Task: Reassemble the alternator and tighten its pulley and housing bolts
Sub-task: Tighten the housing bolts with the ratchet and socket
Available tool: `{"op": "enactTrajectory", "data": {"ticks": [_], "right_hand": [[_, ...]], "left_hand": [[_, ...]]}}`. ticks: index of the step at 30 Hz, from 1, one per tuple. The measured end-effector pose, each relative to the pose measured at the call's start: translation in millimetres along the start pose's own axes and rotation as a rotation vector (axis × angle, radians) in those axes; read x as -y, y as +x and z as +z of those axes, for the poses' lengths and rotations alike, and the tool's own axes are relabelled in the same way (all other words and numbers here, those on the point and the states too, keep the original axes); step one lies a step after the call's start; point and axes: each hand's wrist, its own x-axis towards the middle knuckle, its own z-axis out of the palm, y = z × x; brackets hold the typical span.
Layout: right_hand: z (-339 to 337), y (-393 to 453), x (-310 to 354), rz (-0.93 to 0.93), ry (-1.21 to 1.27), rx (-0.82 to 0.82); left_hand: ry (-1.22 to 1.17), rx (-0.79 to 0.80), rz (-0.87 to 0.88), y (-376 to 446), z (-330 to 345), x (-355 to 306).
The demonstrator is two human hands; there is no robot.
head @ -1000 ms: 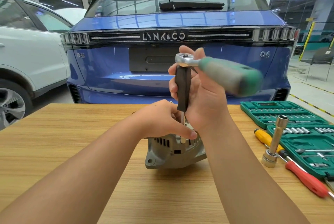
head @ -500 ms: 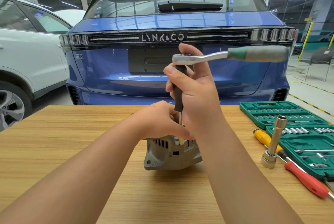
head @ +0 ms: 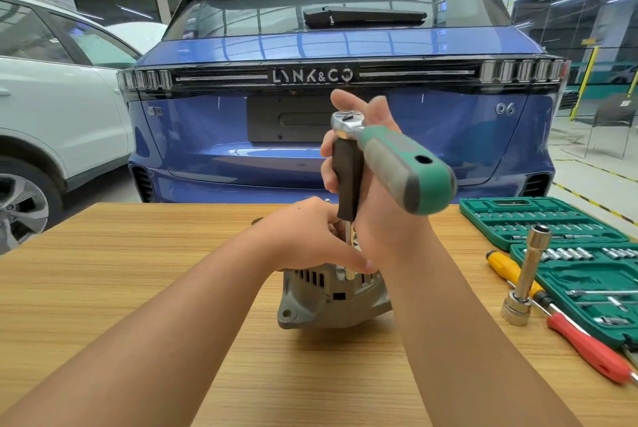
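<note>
Since half a second ago, the ratchet (head: 390, 159) handle has swung from pointing right, level with the car's tail-lamp bar, to pointing down and toward me; I see its green end now near the camera. The alternator (head: 333, 295) has not shifted on the bench (head: 138, 271).

Right hand (head: 376, 205): my grip is curled around the black extension (head: 347, 181) under the ratchet head, fingers wrapped behind it, holding it upright. The thin metal shaft below the black sleeve runs straight down into the top of the alternator housing.

Left hand (head: 310, 237): my grip pinches the shaft low down, thumb lying along the alternator's top edge, fingers partly hidden behind the right wrist.

The alternator stands at bench centre, vented side and one mounting ear facing me.

To the right lie an open green socket case (head: 552, 223), a long socket (head: 526, 278) propped upright on a larger one, a yellow-handled screwdriver (head: 504, 266) and a red-handled screwdriver (head: 587, 345), both touching the case edge. A blue car (head: 345, 47) stands behind the bench, a white car (head: 51, 88) at left.
</note>
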Motion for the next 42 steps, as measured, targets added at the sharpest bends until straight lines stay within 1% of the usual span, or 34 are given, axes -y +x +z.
{"op": "enactTrajectory", "data": {"ticks": [1, 3, 7, 8, 9, 10, 12, 14, 16, 21, 25, 29, 32, 34, 36, 38, 40, 42], "right_hand": [[-1.2, 0.0, 0.4, 0.018, 0.008, -0.013], [-2.3, -2.0, 2.5, -0.005, -0.023, -0.050], [-2.7, -3.4, 2.9, -0.193, -0.374, -0.269], [-3.6, -2.4, 4.3, -0.184, -0.419, -0.295], [-5.7, -2.2, 7.6, -0.122, -0.404, -0.288], [-9.6, -1.5, 12.4, -0.034, -0.312, -0.225], [-19.2, -0.3, 22.8, 0.136, -0.040, -0.036], [-24.3, -1.1, 27.8, 0.230, 0.106, 0.094], [-21.8, -1.9, 24.3, 0.215, 0.113, 0.125], [-5.0, -3.4, 8.3, 0.039, -0.022, -0.026], [2.3, -7.1, -0.8, -0.056, -0.105, -0.065], [-1.4, -5.5, 0.0, -0.089, -0.065, -0.108], [-6.9, -3.9, -1.9, -0.214, -0.183, -0.120], [-6.4, -3.0, -5.2, -0.275, -0.263, -0.079], [-5.7, -2.8, -7.7, -0.260, -0.250, -0.017], [-6.8, -3.0, -7.5, -0.187, -0.133, 0.056], [-10.2, -4.2, -5.9, -0.105, 0.044, 0.148], [-13.6, -3.9, -2.9, -0.042, 0.159, 0.205]], "left_hand": [[0.013, 0.001, -0.013, 0.5, -0.4, 0.4], [0.037, -0.005, -0.028, 2.6, -0.9, 0.8], [0.025, 0.049, -0.007, 3.0, -0.8, -1.9], [0.017, 0.050, -0.003, 2.5, -1.0, -2.9], [0.017, 0.043, -0.003, 2.2, -0.9, -3.4], [0.022, 0.034, -0.002, 2.2, -0.9, -3.9], [0.033, 0.025, -0.001, 2.6, -0.8, -3.8], [0.042, 0.022, 0.002, 2.4, -1.3, -3.5], [0.046, 0.020, -0.002, 1.5, -1.7, -2.8], [0.046, 0.013, -0.040, 2.9, -1.1, -2.8], [0.024, 0.038, -0.020, 5.2, -0.5, -1.9], [0.028, 0.034, -0.028, 4.0, -0.5, -1.9], [0.032, 0.037, -0.019, 4.7, -0.2, -1.8], [0.031, 0.035, -0.012, 4.4, -0.4, -2.1], [0.021, 0.038, -0.006, 3.9, -0.7, -1.7], [0.015, 0.035, -0.009, 3.2, -0.2, -1.7], [0.028, 0.021, -0.033, 2.8, 0.0, -1.6], [0.045, 0.006, -0.059, 2.1, -0.3, -0.9]]}}
